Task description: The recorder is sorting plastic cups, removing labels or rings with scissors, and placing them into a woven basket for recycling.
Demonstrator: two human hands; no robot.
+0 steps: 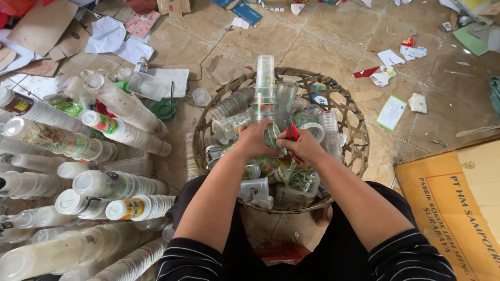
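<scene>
A round woven basket (359,140) sits on the tiled floor (333,36) straight in front of the seated person, and everything else is placed from it. Both hands meet over the basket's middle, close together and nearly touching. The left hand (253,139) is closed around a clear plastic cup (272,134) with a printed band, held just above the heap of loose cups inside the basket. The right hand (306,145) grips red-handled scissors (292,134), the handles poking out between thumb and fingers right beside that cup; whether the blades touch the cup cannot be told. A tall stack of clear cups (264,86) stands upright in the far half of the basket, rising above its rim.

The basket is nearly full to its edge, so there is little free room inside it. To the left of the basket, long nested rows of cups (122,106) lie on their sides, crowding up close to the rim. To the right of the basket, a flattened cardboard box (453,208) lies with its corner near the rim, a narrow strip of bare tile between them. Beyond the far rim the floor opens out, littered with paper scraps (112,36) well apart from the basket.
</scene>
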